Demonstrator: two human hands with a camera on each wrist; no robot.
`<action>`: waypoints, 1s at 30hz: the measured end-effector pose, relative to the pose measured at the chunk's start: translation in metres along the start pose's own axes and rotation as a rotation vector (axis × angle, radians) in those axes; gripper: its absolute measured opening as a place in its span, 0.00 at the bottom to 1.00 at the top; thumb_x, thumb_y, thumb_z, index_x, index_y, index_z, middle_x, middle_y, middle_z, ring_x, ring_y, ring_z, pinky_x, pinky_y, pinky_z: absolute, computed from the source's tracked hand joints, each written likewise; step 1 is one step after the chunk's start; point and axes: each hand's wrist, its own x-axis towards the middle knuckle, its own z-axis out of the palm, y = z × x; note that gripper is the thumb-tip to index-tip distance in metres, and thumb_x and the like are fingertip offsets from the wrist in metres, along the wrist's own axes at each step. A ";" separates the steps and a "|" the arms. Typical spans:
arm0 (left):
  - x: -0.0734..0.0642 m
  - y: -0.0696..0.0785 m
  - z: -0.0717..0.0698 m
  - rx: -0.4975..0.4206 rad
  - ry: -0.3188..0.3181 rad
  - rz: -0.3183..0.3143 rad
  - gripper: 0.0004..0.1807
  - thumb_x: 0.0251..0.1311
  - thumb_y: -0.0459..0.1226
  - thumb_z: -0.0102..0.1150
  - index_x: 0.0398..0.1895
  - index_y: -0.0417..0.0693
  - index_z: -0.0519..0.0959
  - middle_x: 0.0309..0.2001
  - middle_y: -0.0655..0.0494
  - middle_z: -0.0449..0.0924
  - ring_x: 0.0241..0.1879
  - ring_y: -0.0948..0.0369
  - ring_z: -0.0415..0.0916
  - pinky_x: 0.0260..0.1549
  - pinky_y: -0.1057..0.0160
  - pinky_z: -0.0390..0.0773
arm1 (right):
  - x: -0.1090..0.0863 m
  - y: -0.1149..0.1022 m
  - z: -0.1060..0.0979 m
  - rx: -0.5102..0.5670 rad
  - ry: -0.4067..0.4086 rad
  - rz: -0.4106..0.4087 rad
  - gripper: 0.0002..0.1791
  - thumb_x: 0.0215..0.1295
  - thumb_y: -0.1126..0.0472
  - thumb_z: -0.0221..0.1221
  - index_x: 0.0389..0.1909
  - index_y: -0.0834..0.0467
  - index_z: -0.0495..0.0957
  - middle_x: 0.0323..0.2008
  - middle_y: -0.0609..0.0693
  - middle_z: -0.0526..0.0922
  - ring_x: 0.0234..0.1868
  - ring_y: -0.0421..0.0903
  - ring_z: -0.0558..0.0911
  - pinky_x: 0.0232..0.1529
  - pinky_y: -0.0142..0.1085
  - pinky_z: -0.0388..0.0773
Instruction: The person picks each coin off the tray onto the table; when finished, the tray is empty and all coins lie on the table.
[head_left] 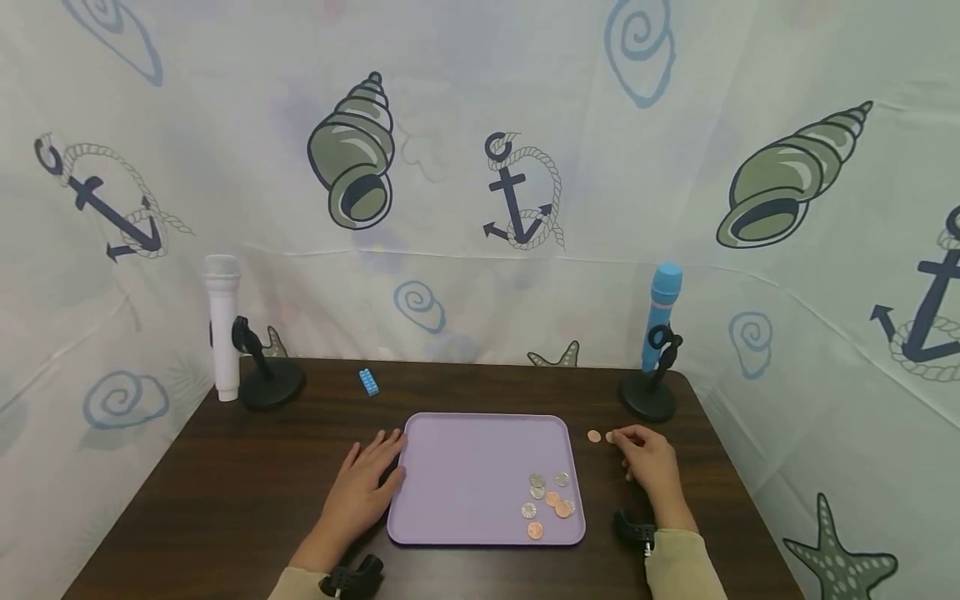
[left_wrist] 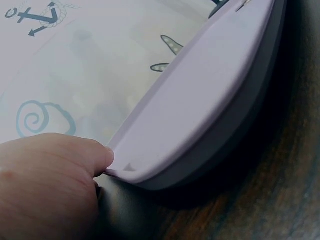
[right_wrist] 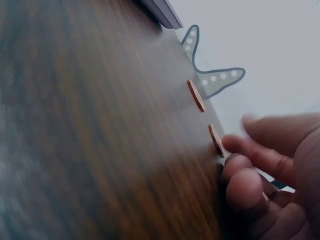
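Note:
A lilac tray (head_left: 465, 475) lies on the dark wooden table, with silver coins (head_left: 528, 510) and copper coins (head_left: 535, 530) in its lower right part. My left hand (head_left: 367, 483) rests at the tray's left side, fingers spread, the thumb touching the rim in the left wrist view. To the right of the tray, two copper coins lie flat side by side: one apart (head_left: 594, 436), the other (right_wrist: 216, 141) at the fingertips of my right hand (head_left: 648, 462). In the right wrist view, its index fingertip meets that coin's edge, the thumb is raised away, and the other fingers curl loosely.
A white microphone (head_left: 223, 325) on a black stand (head_left: 272, 383) is at the back left. At the back right, a blue microphone (head_left: 660, 312) leans on another black stand (head_left: 648, 396). A small blue brick (head_left: 368, 382) lies behind the tray. A patterned cloth hangs behind the table.

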 end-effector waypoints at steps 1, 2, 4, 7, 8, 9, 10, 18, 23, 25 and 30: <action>0.000 0.000 0.000 0.000 -0.003 0.001 0.32 0.78 0.45 0.62 0.83 0.55 0.71 0.83 0.52 0.68 0.85 0.43 0.60 0.83 0.28 0.46 | 0.000 0.002 0.000 0.037 0.004 0.000 0.19 0.78 0.47 0.66 0.50 0.61 0.87 0.32 0.55 0.83 0.23 0.45 0.81 0.22 0.37 0.84; 0.000 0.001 0.000 0.001 -0.004 0.003 0.32 0.78 0.45 0.62 0.83 0.55 0.71 0.83 0.52 0.68 0.85 0.43 0.60 0.83 0.28 0.46 | 0.000 0.004 -0.001 0.076 0.010 0.003 0.21 0.79 0.46 0.65 0.50 0.62 0.87 0.32 0.55 0.83 0.22 0.45 0.80 0.22 0.37 0.84; -0.001 0.001 0.001 0.002 -0.008 0.003 0.32 0.78 0.45 0.62 0.83 0.56 0.70 0.83 0.52 0.68 0.85 0.43 0.60 0.83 0.28 0.46 | 0.000 0.007 -0.002 0.164 0.023 0.015 0.23 0.79 0.45 0.64 0.51 0.63 0.86 0.33 0.54 0.82 0.22 0.43 0.80 0.22 0.36 0.84; -0.001 0.001 0.001 -0.002 -0.015 -0.003 0.32 0.78 0.46 0.62 0.83 0.56 0.70 0.83 0.53 0.68 0.85 0.43 0.59 0.84 0.28 0.45 | -0.003 0.009 -0.004 0.258 0.030 0.040 0.25 0.80 0.44 0.63 0.53 0.65 0.84 0.36 0.52 0.81 0.24 0.41 0.80 0.22 0.35 0.84; -0.002 0.001 0.001 -0.003 -0.015 -0.004 0.32 0.78 0.46 0.62 0.83 0.56 0.70 0.83 0.52 0.68 0.85 0.43 0.59 0.83 0.28 0.45 | -0.005 0.009 -0.005 0.274 0.025 0.051 0.26 0.80 0.43 0.62 0.54 0.65 0.84 0.38 0.52 0.81 0.25 0.41 0.80 0.23 0.35 0.84; -0.002 0.001 0.002 -0.005 -0.015 -0.006 0.32 0.78 0.46 0.62 0.83 0.56 0.70 0.83 0.52 0.68 0.85 0.43 0.59 0.84 0.28 0.45 | -0.006 0.007 -0.006 0.289 0.014 0.058 0.26 0.81 0.43 0.62 0.55 0.65 0.83 0.39 0.53 0.81 0.27 0.41 0.81 0.24 0.35 0.85; -0.001 0.001 0.002 -0.005 -0.013 -0.008 0.32 0.78 0.46 0.62 0.83 0.57 0.70 0.83 0.53 0.68 0.85 0.43 0.60 0.84 0.28 0.45 | -0.007 0.005 -0.007 0.285 -0.011 0.066 0.27 0.81 0.42 0.61 0.56 0.65 0.83 0.41 0.54 0.82 0.29 0.41 0.81 0.26 0.34 0.85; 0.004 0.003 0.002 -0.019 -0.007 -0.012 0.33 0.79 0.47 0.61 0.83 0.56 0.70 0.83 0.53 0.67 0.86 0.44 0.59 0.84 0.29 0.44 | -0.029 -0.042 -0.017 -0.091 -0.360 -0.048 0.23 0.80 0.43 0.63 0.60 0.57 0.82 0.54 0.56 0.85 0.50 0.49 0.84 0.50 0.39 0.85; 0.002 0.003 -0.002 -0.014 -0.032 -0.025 0.33 0.79 0.46 0.61 0.84 0.56 0.68 0.84 0.52 0.65 0.87 0.44 0.56 0.85 0.29 0.42 | -0.059 -0.079 -0.017 -0.280 -0.522 -0.292 0.19 0.73 0.51 0.71 0.58 0.55 0.83 0.55 0.52 0.86 0.52 0.49 0.84 0.55 0.44 0.87; 0.001 0.001 -0.002 -0.010 -0.031 -0.027 0.33 0.79 0.46 0.61 0.84 0.57 0.68 0.84 0.53 0.65 0.87 0.44 0.56 0.85 0.29 0.42 | -0.069 -0.091 -0.015 -0.297 -0.627 -0.351 0.22 0.71 0.53 0.73 0.60 0.56 0.82 0.57 0.54 0.86 0.54 0.51 0.84 0.56 0.45 0.88; -0.001 -0.002 0.000 -0.007 -0.021 -0.023 0.33 0.79 0.47 0.61 0.84 0.57 0.68 0.84 0.53 0.66 0.87 0.44 0.57 0.84 0.29 0.43 | -0.081 -0.105 -0.001 -0.401 -0.688 -0.447 0.22 0.65 0.61 0.76 0.58 0.58 0.83 0.49 0.55 0.84 0.46 0.53 0.82 0.45 0.37 0.85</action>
